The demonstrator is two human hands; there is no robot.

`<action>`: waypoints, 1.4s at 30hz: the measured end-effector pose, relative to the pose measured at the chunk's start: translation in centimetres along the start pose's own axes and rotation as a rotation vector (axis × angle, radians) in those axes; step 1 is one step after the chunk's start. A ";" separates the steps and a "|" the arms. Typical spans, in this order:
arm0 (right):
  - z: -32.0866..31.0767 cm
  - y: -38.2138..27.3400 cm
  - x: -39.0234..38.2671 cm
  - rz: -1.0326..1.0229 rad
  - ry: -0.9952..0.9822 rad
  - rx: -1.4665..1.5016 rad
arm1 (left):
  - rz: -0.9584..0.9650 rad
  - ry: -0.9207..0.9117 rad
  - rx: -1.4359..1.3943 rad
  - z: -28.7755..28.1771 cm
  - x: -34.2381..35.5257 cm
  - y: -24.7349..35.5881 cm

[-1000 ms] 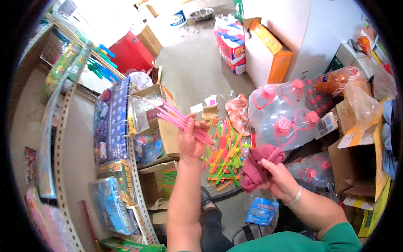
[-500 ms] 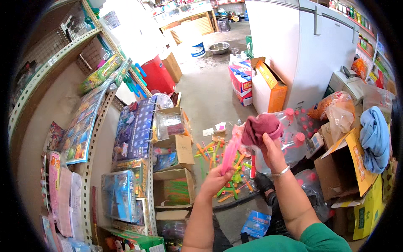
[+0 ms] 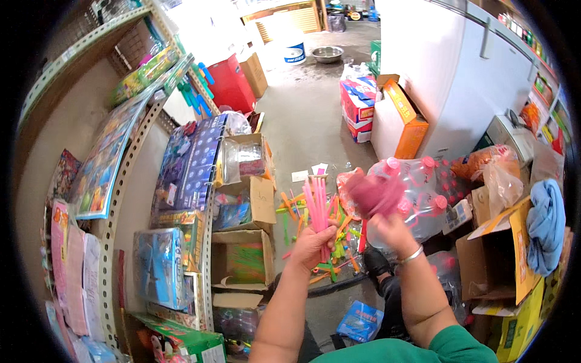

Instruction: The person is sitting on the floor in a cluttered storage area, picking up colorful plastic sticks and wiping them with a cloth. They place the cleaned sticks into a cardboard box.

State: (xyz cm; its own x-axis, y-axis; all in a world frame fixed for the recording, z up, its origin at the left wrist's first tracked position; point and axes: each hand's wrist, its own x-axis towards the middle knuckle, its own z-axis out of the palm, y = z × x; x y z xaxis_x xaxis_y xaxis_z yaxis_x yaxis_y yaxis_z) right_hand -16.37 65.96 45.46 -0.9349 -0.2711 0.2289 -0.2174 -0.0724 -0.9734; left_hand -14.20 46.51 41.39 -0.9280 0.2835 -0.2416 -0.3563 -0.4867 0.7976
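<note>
The scene is bright with daylight that comes from the open doorway (image 3: 284, 15) at the top, where the picture is overexposed and white. The concrete floor (image 3: 308, 109) is evenly lit with soft shadows. The pink cloth (image 3: 375, 195) is blurred by motion, and the right hand (image 3: 387, 228) is slightly soft. The shelves (image 3: 121, 181) bend strongly near the dark round rim.
</note>
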 end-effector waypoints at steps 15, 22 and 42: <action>6.0 2.7 2.2 0.192 0.140 0.365 | -0.038 -0.161 0.384 -1.6 0.2 -1.4; 3.6 4.4 3.4 0.324 0.353 0.640 | -0.431 -0.173 0.629 1.8 -0.6 1.4; 3.3 4.8 4.6 0.311 0.036 1.311 | -0.016 0.013 -0.093 -0.7 -1.1 2.0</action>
State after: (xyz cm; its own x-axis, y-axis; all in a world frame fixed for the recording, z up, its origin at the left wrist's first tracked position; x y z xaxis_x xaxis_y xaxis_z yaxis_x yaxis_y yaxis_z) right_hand -20.76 61.16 41.83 -0.9071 -0.4204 -0.0177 0.4108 -0.8756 -0.2543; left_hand -13.95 44.64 42.89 -0.9233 0.2816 -0.2612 -0.3790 -0.5570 0.7390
